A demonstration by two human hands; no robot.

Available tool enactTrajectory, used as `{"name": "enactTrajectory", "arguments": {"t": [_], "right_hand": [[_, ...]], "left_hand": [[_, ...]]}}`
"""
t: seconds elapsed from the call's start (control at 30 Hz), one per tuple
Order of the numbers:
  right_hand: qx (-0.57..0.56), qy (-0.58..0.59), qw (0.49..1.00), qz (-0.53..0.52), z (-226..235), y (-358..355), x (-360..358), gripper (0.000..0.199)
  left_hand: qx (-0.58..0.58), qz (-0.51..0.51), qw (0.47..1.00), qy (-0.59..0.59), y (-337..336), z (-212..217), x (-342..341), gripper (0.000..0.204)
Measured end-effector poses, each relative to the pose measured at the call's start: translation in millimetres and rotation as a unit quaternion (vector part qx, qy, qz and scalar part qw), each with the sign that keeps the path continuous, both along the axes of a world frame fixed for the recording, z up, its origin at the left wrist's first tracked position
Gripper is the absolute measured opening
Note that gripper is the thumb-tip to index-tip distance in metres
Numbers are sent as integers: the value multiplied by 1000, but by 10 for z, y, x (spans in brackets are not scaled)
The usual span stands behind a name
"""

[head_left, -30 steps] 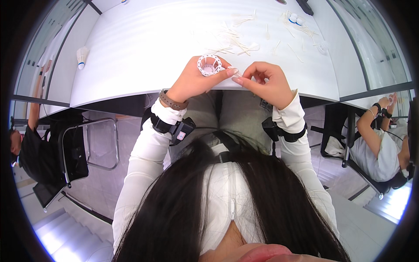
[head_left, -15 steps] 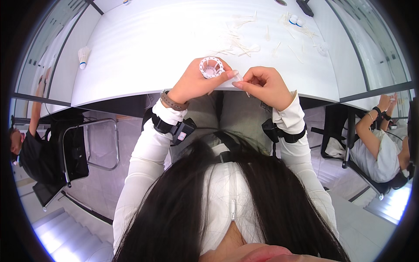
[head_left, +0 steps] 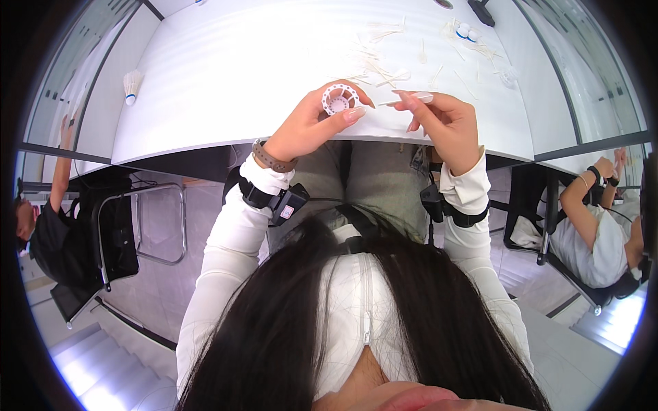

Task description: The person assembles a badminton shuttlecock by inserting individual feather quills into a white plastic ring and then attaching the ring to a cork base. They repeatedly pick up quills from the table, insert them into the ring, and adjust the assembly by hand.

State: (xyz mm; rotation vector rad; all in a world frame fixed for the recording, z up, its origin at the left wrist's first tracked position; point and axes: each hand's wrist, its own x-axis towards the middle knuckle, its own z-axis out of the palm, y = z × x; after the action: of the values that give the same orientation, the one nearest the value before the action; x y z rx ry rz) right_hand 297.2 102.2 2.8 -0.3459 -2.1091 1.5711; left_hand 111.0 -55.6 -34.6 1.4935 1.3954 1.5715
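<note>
My left hand is closed around a white cup-shaped plastic frame with a ring of small holes along its rim. The frame's open end faces up. To the right, just over the table's near edge, my right hand pinches a slim white shuttlecock feather between thumb and fingers. The feather lies roughly level, its thin shaft pointing left at the frame, with a small gap between them. Beyond my hands, several loose white feathers are scattered on the white table.
A whole shuttlecock lies at the table's left side. Far right are white shuttlecock heads with blue bands, among more feathers, and a dark object. Panels border the table left and right. Other people sit on both sides.
My right hand has drawn away to the right, and the feather it holds has turned from upright to nearly level. My left hand and the frame have shifted slightly right and away from me.
</note>
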Motion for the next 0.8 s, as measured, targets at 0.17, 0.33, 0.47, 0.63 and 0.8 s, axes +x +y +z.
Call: {"name": "enactTrajectory", "arguments": {"t": [0.17, 0.33, 0.47, 0.63, 0.8], "right_hand": [[59, 33, 998, -8, 51, -95, 21, 22], [150, 47, 987, 22, 10, -126, -24, 19], [181, 69, 981, 2, -22, -123, -57, 10], [213, 93, 972, -22, -26, -127, -58, 12], [253, 99, 962, -37, -22, -138, -43, 12]], "left_hand": [[-44, -13, 996, 76, -2, -12, 1, 30], [-58, -14, 994, 89, -20, -5, 5, 32], [-51, -12, 995, 87, -19, 11, 16, 35], [-35, -2, 995, 95, -7, 15, 35, 38], [-46, -6, 993, 108, -21, 31, 27, 41]]}}
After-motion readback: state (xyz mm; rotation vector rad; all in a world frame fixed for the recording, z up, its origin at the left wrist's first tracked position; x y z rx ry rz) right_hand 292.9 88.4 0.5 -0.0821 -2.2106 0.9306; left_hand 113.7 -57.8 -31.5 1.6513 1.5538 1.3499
